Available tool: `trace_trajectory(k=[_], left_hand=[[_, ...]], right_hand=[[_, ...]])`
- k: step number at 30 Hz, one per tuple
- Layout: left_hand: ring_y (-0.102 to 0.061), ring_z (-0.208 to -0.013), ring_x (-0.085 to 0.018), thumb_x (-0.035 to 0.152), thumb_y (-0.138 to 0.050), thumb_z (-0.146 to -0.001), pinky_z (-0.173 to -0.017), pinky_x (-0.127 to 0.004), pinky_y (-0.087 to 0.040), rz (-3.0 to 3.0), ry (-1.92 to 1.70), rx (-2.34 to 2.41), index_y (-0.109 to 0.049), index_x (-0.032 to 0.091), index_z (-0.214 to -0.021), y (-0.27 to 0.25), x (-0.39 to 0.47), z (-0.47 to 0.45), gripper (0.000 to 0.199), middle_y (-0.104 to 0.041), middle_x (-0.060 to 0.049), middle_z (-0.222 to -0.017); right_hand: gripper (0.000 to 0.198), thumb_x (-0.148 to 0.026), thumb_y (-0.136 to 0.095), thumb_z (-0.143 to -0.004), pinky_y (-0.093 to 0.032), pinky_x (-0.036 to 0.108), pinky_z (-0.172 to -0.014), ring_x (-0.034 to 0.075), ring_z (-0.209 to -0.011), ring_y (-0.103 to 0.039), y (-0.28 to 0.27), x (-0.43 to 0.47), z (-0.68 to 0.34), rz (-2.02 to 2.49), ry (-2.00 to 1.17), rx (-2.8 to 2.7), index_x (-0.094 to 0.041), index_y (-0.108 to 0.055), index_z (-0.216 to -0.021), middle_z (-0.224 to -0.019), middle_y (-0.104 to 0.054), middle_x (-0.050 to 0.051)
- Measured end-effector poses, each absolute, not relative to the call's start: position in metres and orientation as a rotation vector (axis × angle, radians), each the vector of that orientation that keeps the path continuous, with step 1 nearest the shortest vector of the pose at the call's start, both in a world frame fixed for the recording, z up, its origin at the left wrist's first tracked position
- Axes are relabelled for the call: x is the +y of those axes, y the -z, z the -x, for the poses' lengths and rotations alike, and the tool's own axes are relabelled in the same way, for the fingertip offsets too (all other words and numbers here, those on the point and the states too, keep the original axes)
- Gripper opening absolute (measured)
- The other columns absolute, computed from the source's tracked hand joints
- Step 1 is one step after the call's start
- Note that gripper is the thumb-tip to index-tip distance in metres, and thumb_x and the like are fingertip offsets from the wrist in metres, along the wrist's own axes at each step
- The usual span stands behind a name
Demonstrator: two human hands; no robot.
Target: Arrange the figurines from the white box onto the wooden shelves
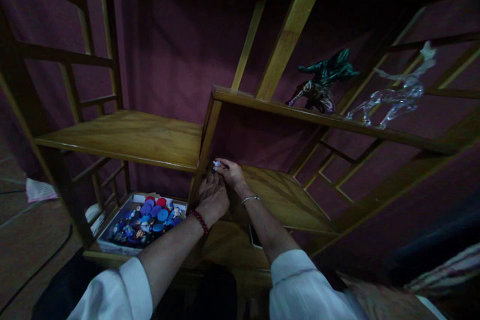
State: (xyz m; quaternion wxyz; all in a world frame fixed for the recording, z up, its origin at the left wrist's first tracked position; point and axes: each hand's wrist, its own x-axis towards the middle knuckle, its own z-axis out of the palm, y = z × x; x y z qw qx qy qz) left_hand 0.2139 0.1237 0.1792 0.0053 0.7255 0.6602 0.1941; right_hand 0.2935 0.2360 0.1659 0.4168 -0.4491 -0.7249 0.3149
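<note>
My right hand (230, 174) pinches a small pale figurine (216, 164) between thumb and fingertips; its exact shape is too small to make out. It is beside the upright wooden post (208, 132), at the left end of the middle right shelf (279, 190). My left hand (213, 197), with a dark red bead bracelet at the wrist, is just below and left of it. Its fingers stretch up along the post and look to hold nothing, though the tips are partly in shadow. A silver bangle (250, 200) circles my right wrist.
Lower left stands an open box (120, 247) of blue, purple and red round pieces and small figures. A dark green figure (322, 80) and a clear glass deer (397, 92) stand on the upper right shelf. A dark, white-edged flat object (255, 237) lies below.
</note>
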Motion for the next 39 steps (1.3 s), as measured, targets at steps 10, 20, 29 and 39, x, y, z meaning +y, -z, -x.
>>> trace_trajectory(k=[10,20,29,39], left_hand=[[-0.037,-0.119,-0.027,0.021,-0.042,-0.076,-0.096,-0.04,-0.03,-2.294,-0.55,2.024,-0.056,0.008,-0.108,-0.18,0.127,-0.211,0.037,-0.043,-0.016,-0.13],[-0.042,-0.112,-0.028,0.025,-0.04,-0.079,-0.092,-0.04,-0.032,-2.349,-0.56,2.07,-0.06,0.01,-0.103,-0.173,0.13,-0.21,0.035,-0.05,-0.015,-0.123],[-0.042,-0.11,-0.027,0.025,-0.037,-0.081,-0.092,-0.039,-0.03,-2.334,-0.644,2.109,-0.058,0.01,-0.106,-0.166,0.132,-0.212,0.035,-0.05,-0.015,-0.122],[-0.043,-0.108,-0.027,0.029,-0.036,-0.083,-0.091,-0.041,-0.03,-2.332,-0.651,2.079,-0.056,0.01,-0.107,-0.17,0.128,-0.211,0.037,-0.048,-0.016,-0.123]], right_hand=[[0.021,-0.024,-0.062,-0.067,-0.049,0.024,-0.076,0.013,-0.077,-0.063,-0.169,0.238,-0.294,1.251,-0.602,-1.884,-0.026,-0.065,-0.088,-0.081,-0.068,-0.004],[0.022,-0.027,-0.06,-0.068,-0.049,0.024,-0.077,0.014,-0.08,-0.063,-0.164,0.241,-0.297,1.19,-0.666,-1.879,-0.026,-0.065,-0.09,-0.086,-0.069,-0.005],[0.021,-0.028,-0.06,-0.07,-0.049,0.025,-0.075,0.014,-0.077,-0.063,-0.159,0.244,-0.297,1.195,-0.556,-1.915,-0.029,-0.065,-0.09,-0.083,-0.069,-0.005],[0.028,-0.02,-0.06,-0.069,-0.05,0.025,-0.078,0.012,-0.079,-0.063,-0.163,0.237,-0.294,1.078,-0.844,-1.768,-0.02,-0.062,-0.097,-0.085,-0.068,-0.001]])
